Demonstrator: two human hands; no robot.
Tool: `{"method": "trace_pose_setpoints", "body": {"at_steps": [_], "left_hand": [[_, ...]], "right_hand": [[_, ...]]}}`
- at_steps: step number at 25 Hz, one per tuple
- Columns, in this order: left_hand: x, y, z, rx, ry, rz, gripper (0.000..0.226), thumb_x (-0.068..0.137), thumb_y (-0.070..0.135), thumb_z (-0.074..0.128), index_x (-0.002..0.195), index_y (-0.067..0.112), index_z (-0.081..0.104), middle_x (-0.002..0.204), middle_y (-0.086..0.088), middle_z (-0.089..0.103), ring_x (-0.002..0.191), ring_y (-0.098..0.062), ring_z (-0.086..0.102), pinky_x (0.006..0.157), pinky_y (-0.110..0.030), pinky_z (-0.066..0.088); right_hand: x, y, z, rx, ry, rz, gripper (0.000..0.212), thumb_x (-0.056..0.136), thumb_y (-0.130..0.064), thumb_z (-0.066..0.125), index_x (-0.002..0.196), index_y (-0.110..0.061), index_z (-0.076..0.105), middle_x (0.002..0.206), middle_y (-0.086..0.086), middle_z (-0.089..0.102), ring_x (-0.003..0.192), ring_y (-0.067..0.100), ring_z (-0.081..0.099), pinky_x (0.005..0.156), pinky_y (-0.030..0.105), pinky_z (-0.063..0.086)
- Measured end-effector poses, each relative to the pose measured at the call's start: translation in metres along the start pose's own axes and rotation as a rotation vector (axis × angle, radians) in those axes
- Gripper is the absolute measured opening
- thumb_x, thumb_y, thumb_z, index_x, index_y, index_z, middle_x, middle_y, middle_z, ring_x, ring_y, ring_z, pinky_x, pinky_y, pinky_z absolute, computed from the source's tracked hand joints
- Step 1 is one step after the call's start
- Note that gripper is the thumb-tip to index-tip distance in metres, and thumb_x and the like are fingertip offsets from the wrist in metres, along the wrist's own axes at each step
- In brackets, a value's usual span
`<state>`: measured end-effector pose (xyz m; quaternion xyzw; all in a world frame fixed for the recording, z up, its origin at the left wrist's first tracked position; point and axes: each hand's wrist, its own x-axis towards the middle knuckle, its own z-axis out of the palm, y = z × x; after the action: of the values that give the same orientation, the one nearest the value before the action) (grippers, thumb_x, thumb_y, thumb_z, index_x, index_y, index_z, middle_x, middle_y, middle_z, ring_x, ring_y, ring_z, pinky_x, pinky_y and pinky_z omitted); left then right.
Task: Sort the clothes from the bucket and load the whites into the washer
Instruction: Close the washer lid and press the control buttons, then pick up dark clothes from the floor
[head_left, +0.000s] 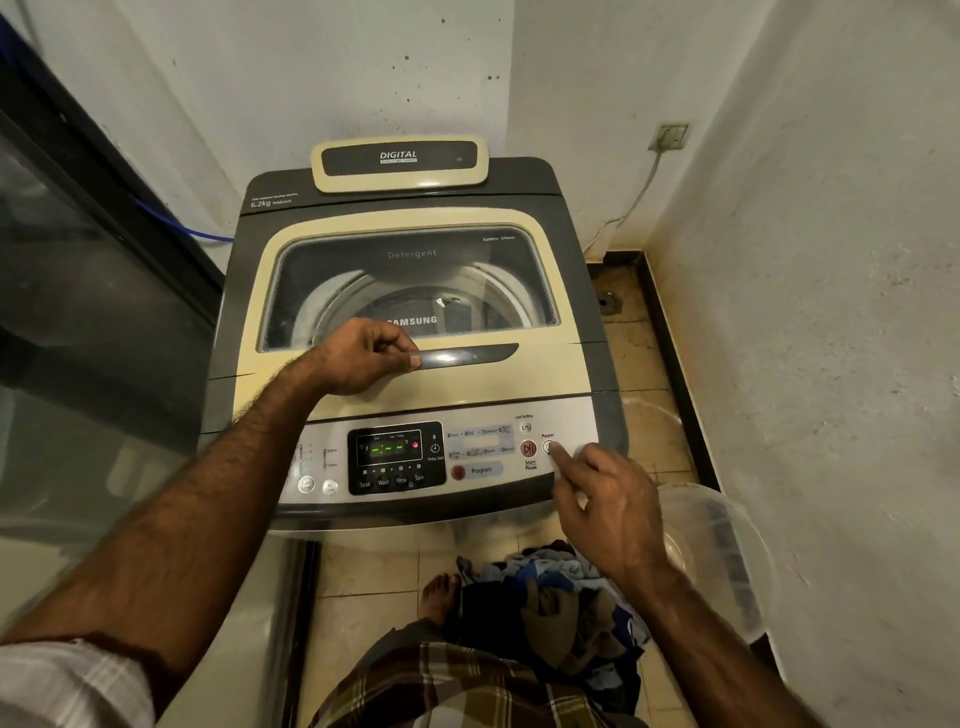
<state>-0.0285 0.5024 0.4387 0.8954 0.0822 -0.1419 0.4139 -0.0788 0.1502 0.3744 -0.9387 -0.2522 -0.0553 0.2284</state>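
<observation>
Nearest me: a pile of dark and blue clothes (561, 597) on the floor tiles by the bare foot (439, 597). The clear bucket (737, 571) is just beside the pile on the right, against the wall. Right hand (608, 512): index finger straight with its tip on the Power button (549, 447), other fingers loosely bent, holding nothing. The display (389, 448) shows green segments. Left hand (363, 358): fingers and thumb curled round the left end of the lid handle (467, 356). The washer (234, 312) lid (467, 384) is down. I see the drum through the glass but can't tell if whites are inside.
</observation>
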Motion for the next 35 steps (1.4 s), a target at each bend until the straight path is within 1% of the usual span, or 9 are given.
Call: {"method": "trace_pose_setpoints", "body": {"at_steps": [4,8,10,15,19,26,29,33,35], "left_hand": [[-0.001,0.002,-0.001,-0.012,-0.009,-0.005,0.006,0.092,0.023,0.070,0.092,0.019,0.075,0.095,-0.001,0.071,0.091,-0.014,0.063,0.077,-0.027,0.048],[-0.001,0.005,0.000,-0.001,-0.014,-0.015,0.005,0.092,0.023,0.069,0.090,0.022,0.073,0.095,0.001,0.070,0.090,-0.012,0.062,0.071,-0.023,0.043],[-0.002,0.006,0.000,-0.002,-0.009,-0.021,0.005,0.092,0.024,0.069,0.090,0.023,0.073,0.095,0.001,0.070,0.091,-0.012,0.063,0.071,-0.023,0.044],[-0.008,0.006,0.005,-0.027,0.047,-0.022,0.004,0.091,0.028,0.071,0.088,0.027,0.073,0.096,0.002,0.071,0.094,-0.015,0.064,0.082,-0.035,0.051],[-0.016,0.002,0.017,0.052,0.158,0.068,0.007,0.095,0.033,0.065,0.094,0.029,0.070,0.091,0.001,0.069,0.088,-0.020,0.064,0.075,-0.037,0.054],[-0.012,-0.010,0.029,0.063,0.262,0.107,0.019,0.094,0.034,0.066,0.112,0.037,0.066,0.103,0.007,0.070,0.098,-0.017,0.065,0.088,-0.048,0.056],[-0.014,-0.002,0.045,-0.062,0.408,0.151,0.019,0.093,0.033,0.066,0.111,0.028,0.069,0.109,0.006,0.070,0.102,-0.014,0.066,0.088,-0.048,0.058],[-0.027,0.040,0.094,0.033,0.547,0.462,0.015,0.095,0.019,0.063,0.105,0.009,0.068,0.115,-0.012,0.062,0.113,-0.025,0.058,0.092,-0.045,0.052],[-0.042,0.072,0.135,0.081,0.511,0.633,0.013,0.094,0.013,0.061,0.102,0.006,0.069,0.115,-0.011,0.063,0.112,-0.026,0.057,0.091,-0.046,0.049]], "right_hand": [[0.003,0.002,-0.001,-0.149,-0.041,-0.109,0.039,0.091,-0.028,0.057,0.124,-0.012,0.071,0.087,0.000,0.066,0.073,0.016,0.062,0.064,0.036,0.056],[0.015,-0.016,-0.004,-0.287,-0.106,-0.137,0.021,0.080,-0.031,0.074,0.091,-0.013,0.078,0.082,0.000,0.073,0.067,0.014,0.068,0.061,0.033,0.059],[0.019,-0.021,-0.007,-0.301,-0.172,-0.098,0.020,0.084,-0.033,0.069,0.086,-0.016,0.077,0.084,-0.001,0.074,0.069,0.014,0.068,0.063,0.034,0.059],[0.012,-0.020,-0.008,-0.125,-0.148,0.065,0.034,0.091,-0.029,0.056,0.115,-0.015,0.075,0.087,-0.003,0.068,0.075,0.013,0.064,0.064,0.034,0.059],[-0.012,-0.019,0.003,-0.033,-0.024,0.094,0.047,0.090,-0.025,0.056,0.135,-0.013,0.064,0.091,-0.001,0.062,0.077,0.014,0.058,0.062,0.035,0.057],[-0.069,-0.015,0.025,0.021,-0.067,0.266,0.077,0.091,-0.025,0.056,0.161,-0.028,0.024,0.115,-0.001,0.056,0.094,0.013,0.053,0.068,0.028,0.051],[-0.086,-0.014,0.029,0.023,-0.075,0.377,0.071,0.090,-0.025,0.059,0.157,-0.023,0.035,0.120,0.002,0.059,0.098,0.016,0.056,0.071,0.029,0.053],[-0.113,0.000,0.025,0.026,-0.101,0.510,0.055,0.092,-0.026,0.058,0.146,-0.019,0.053,0.130,0.003,0.059,0.111,0.019,0.058,0.084,0.031,0.053],[-0.131,0.015,0.022,0.045,-0.133,0.558,0.047,0.094,-0.028,0.056,0.141,-0.020,0.058,0.135,0.003,0.058,0.117,0.019,0.058,0.088,0.030,0.052]]}}
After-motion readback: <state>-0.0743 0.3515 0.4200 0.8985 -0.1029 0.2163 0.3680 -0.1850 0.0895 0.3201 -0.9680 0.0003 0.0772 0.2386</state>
